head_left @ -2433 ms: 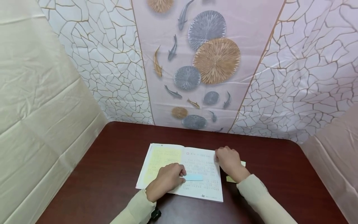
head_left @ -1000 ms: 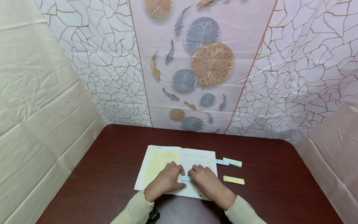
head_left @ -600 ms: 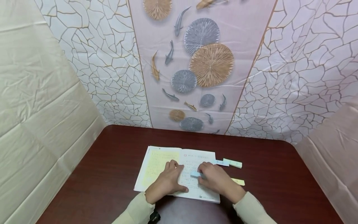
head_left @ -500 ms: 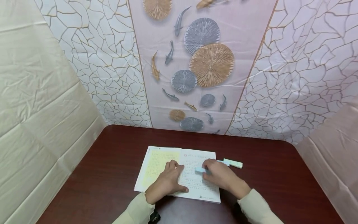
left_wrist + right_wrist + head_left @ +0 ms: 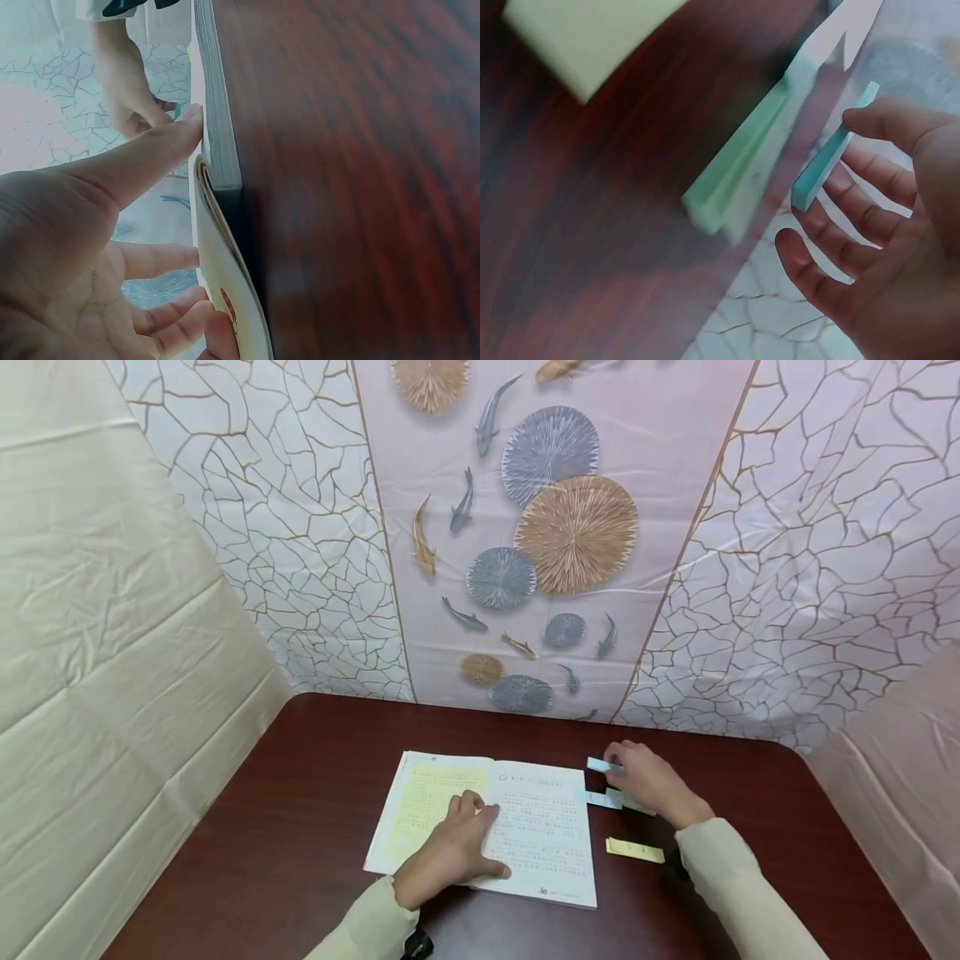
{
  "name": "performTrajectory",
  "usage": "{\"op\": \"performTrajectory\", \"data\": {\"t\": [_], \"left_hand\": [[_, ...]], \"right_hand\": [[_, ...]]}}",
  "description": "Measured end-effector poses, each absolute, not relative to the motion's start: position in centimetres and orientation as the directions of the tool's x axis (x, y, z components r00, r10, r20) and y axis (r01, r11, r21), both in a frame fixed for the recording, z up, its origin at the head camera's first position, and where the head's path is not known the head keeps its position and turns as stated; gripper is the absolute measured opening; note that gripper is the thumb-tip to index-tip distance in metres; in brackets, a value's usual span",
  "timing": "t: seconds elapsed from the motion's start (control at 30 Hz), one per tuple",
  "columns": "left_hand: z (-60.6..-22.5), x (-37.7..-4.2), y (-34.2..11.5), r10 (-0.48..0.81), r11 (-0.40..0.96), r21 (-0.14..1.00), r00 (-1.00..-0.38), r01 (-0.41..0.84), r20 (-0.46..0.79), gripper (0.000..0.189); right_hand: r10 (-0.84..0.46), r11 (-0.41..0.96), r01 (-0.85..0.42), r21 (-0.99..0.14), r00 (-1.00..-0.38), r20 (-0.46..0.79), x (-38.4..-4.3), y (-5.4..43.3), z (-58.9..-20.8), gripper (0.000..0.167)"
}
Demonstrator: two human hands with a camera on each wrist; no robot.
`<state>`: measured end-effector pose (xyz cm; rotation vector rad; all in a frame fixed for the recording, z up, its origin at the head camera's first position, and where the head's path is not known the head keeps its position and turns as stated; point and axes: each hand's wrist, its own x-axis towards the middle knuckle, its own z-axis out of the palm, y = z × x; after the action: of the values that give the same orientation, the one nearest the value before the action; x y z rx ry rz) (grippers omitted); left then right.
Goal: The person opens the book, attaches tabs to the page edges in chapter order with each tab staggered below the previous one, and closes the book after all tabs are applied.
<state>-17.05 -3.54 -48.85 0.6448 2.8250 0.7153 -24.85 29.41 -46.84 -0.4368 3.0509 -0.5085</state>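
holding a blue pad (image 5: pixel 822 169) pinched between thumb and fingers of the right hand (image 5: pixel 651 783), up off the shiny, dark red table (image 5: pixel 277 843), just beside the far right corner of the open book (image 5: pixel 543 847). resting the left hand (image 5: pixel 452 852), loose and spread, on the book. lying on the table, to the right: yellow strips (image 5: pixel 636 850), green strips (image 5: pixel 739 161). behind: fish cloth (image 5: pixel 577 532). at left: plain cream cloth (image 5: pixel 97 610).

Dark reddish table (image 5: pixel 300 810), patterned cloth backdrop (image 5: pixel 517 635)
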Motion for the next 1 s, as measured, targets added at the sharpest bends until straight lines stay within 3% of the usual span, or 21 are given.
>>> {"op": "performTrajectory", "data": {"t": [0.43, 0.7, 0.83, 1.0], "left_hand": [[-49.0, -17.0, -3.7, 0.446, 0.792, 0.478, -0.895, 0.38, -0.028, 0.09], [-49.2, -16.9, -3.7, 0.444, 0.792, 0.486, -0.895, 0.37, -0.04, 0.092], [-49.1, -16.9, -3.8, 0.448, 0.787, 0.489, -0.894, 0.376, -0.032, 0.091], [-49.1, -17.0, -3.8, 0.451, 0.782, 0.494, -0.892, 0.38, -0.028, 0.091]], "right_hand": [[-0.21, 0.944, -0.204, -0.258, -0.978, 0.004, -25.1, 30.7, -47.9, 0.028], [-0.174, 0.921, -0.196, -0.336, -0.98, 0.096, -22.8, 27.8, -46.8, 0.035], [-0.19, 0.924, -0.213, -0.318, -0.976, 0.103, -21.0, 25.2, -46.2, 0.045], [-0.181, 0.937, -0.168, -0.308, -0.983, -0.015, -19.9, 23.1, -46.6, 0.069]]}}
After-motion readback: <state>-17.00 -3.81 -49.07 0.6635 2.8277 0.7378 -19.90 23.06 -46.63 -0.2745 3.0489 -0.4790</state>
